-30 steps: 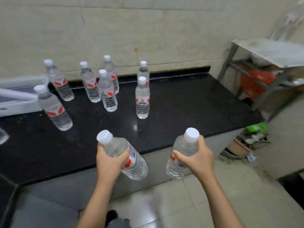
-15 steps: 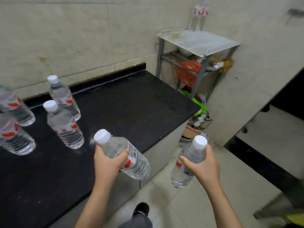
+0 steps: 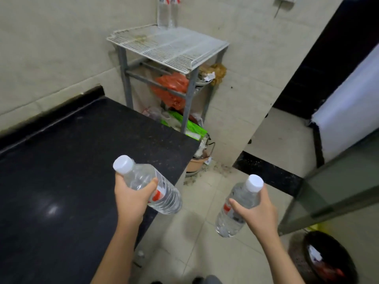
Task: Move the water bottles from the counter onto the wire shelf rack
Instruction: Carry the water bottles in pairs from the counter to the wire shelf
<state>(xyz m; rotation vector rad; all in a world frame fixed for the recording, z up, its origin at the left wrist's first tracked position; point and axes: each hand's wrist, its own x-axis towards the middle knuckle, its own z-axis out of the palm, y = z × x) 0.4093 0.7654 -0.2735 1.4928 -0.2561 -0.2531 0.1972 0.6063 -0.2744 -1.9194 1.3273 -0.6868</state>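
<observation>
Beyond the counter [image 3: 61,160] the wire shelf rack [image 3: 168,46] now sits upper centre; our left hand [image 3: 131,199] still grips the left bottle [image 3: 164,193], right hand [image 3: 258,214] the right bottle [image 3: 231,220].

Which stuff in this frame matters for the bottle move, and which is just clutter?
Job: left hand gripping left bottle; right hand gripping right bottle; wire rack; counter; two bottles at the rack's back.

Clutter: red bag and green packet under the rack; brown basin on the floor; black bin, lower right.
</observation>
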